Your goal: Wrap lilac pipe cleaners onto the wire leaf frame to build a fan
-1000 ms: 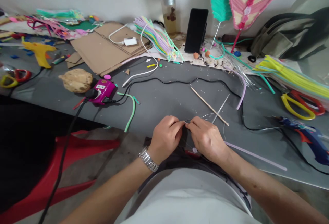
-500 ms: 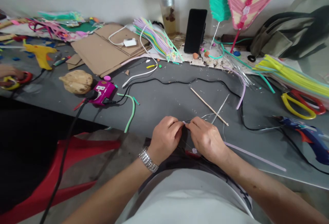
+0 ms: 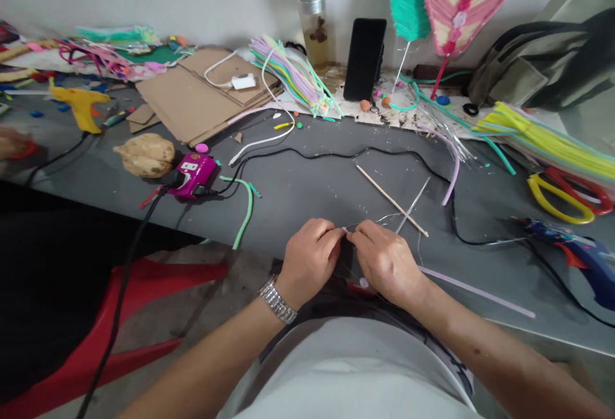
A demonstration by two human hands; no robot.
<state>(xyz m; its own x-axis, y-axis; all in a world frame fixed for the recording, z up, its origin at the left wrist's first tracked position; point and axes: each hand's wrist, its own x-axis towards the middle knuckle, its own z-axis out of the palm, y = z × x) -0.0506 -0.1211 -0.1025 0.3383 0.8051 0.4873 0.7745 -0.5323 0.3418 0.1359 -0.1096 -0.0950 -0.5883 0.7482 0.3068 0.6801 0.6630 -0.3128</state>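
Between the fingertips of my left hand point(image 3: 311, 247) and my right hand point(image 3: 384, 255) is a small lilac pipe-cleaner piece point(image 3: 344, 231). Both hands are closed in a pinch at the table's front edge, their tips almost touching. Much of the piece is covered by the fingers. A thin wire point(image 3: 384, 218) runs from behind my right hand across the table. Just below that hand hangs a small lilac tuft point(image 3: 364, 283). A wooden stick point(image 3: 384, 193) crosses a clear thin stick point(image 3: 417, 198) beyond my right hand. Beside my right wrist lies a straight lilac pipe cleaner point(image 3: 480, 293).
A blue glue gun point(image 3: 579, 255) and scissors point(image 3: 560, 198) lie at right. At left are a purple power adapter point(image 3: 195, 174), a yellow glue gun point(image 3: 81, 106) and a co-worker's hand point(image 3: 13, 142). A phone point(image 3: 365, 59) stands at the back. A black cord point(image 3: 327, 153) crosses the table.
The co-worker's hand at far left has shifted left, and the scissors in it are now mostly out of view. My own hands hold nearly the same pose.
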